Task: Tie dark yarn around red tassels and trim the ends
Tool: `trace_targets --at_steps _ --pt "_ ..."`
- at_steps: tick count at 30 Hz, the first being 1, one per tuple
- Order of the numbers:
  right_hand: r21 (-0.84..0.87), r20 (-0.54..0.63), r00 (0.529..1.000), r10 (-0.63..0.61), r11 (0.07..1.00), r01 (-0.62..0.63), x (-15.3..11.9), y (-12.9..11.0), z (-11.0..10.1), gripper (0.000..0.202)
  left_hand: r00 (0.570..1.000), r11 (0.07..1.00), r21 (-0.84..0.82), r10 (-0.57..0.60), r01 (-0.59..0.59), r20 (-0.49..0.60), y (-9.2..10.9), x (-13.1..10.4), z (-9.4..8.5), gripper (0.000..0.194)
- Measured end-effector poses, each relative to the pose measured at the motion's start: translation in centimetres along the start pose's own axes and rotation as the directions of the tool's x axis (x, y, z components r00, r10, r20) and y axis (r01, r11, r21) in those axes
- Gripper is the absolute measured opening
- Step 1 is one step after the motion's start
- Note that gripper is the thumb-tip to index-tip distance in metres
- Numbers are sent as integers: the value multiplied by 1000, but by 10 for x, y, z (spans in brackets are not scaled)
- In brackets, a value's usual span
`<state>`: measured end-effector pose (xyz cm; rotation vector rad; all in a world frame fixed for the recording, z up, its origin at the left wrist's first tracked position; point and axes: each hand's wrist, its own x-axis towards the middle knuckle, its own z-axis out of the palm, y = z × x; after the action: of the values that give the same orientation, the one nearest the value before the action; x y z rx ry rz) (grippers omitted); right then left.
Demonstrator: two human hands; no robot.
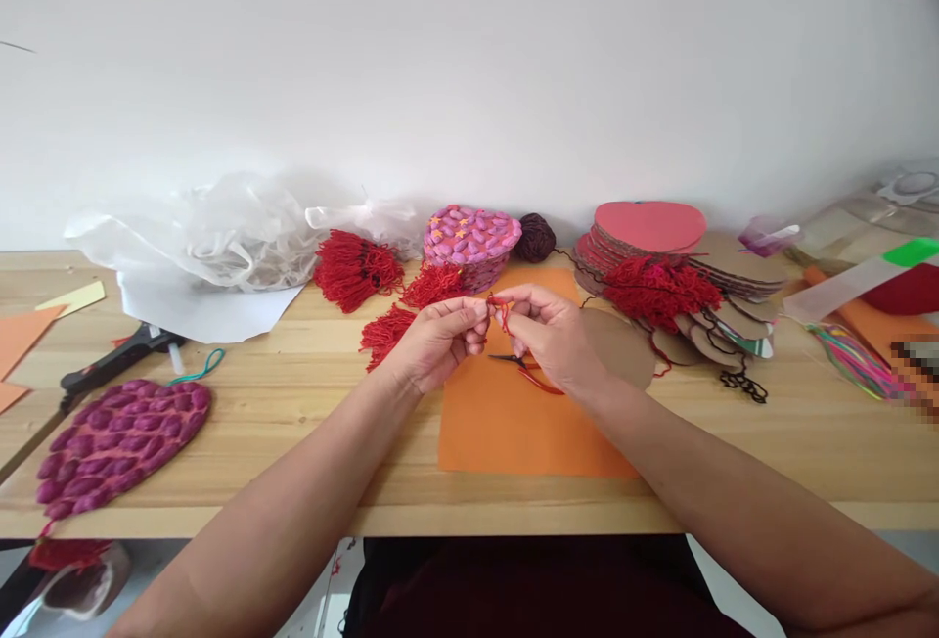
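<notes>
Both my hands meet above an orange sheet (506, 432) on the table. My left hand (445, 337) pinches a red cord (505, 313) between thumb and fingertips. On the other side, my right hand (547, 330) is closed on the same cord, a small loop of it showing between the hands. Red-handled scissors (539, 382) lie on the orange sheet under my right hand, partly hidden by it. Beside my left hand are red tassels (385, 333), and a brown cardboard piece (623, 349) lies by my right wrist.
Behind my hands stand a stack of bead-covered hearts (473, 235) and a dark yarn ball (535, 238). Stacked cardboard hearts (649, 225) with red tassels (660, 291) are at the right. A glue gun (121, 359), purple heart (124, 442) and plastic bag (227, 232) occupy the left.
</notes>
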<state>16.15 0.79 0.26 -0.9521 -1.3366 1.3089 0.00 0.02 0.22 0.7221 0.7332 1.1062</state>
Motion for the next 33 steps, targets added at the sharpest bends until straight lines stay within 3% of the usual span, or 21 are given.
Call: trace_targets --at_steps 8,15,24,29,33 --pt "29 -20 1000 23 999 -23 -2 1 2 22 989 974 190 135 -121 -67 -7 0 0 29" --pt "186 -51 991 127 976 -116 0 7 5 22 951 847 480 299 -227 -77 -9 -1 3 30" --pt "276 -24 982 187 945 -173 0 2 8 26 923 783 569 371 -252 -102 -9 -2 3 22" --pt "341 31 939 343 879 -333 1 3 6 32 870 635 697 493 -333 -33 -12 -4 2 17" --pt "411 77 889 452 798 -441 2 4 3 32 844 544 774 537 -325 -23 -12 -4 -1 16"
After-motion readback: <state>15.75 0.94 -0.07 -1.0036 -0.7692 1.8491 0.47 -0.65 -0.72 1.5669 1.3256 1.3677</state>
